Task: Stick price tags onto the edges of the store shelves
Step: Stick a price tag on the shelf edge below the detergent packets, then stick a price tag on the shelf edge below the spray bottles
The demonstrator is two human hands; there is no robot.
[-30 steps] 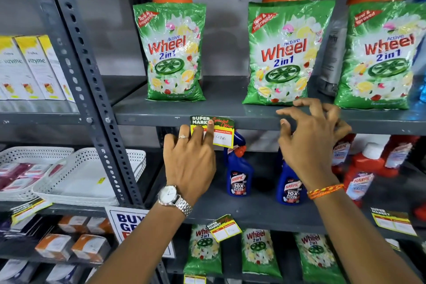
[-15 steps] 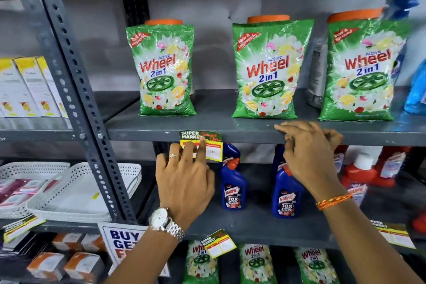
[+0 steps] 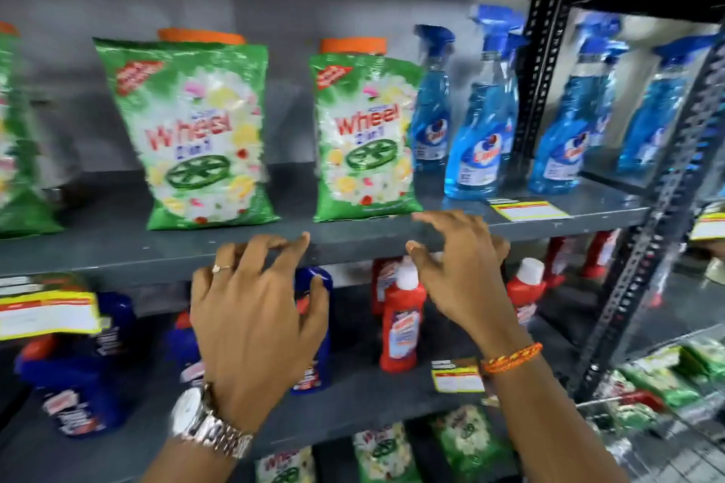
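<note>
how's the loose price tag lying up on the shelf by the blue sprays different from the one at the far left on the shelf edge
The loose price tag lies flat on top of the shelf, in front of the blue spray bottles; the far-left price tag hangs down from the shelf's front edge, facing out. The loose one looks smaller and sits farther back; the left one is nearer the camera and blurred. Both are yellow-bordered with a red strip and a white panel.

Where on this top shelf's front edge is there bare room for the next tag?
The shelf edge is bare between the left hand and right hand, below the gap between the two detergent packs. The far left is taken by a hanging price tag; right, by the spray bottles, a loose tag lies flat.
</note>
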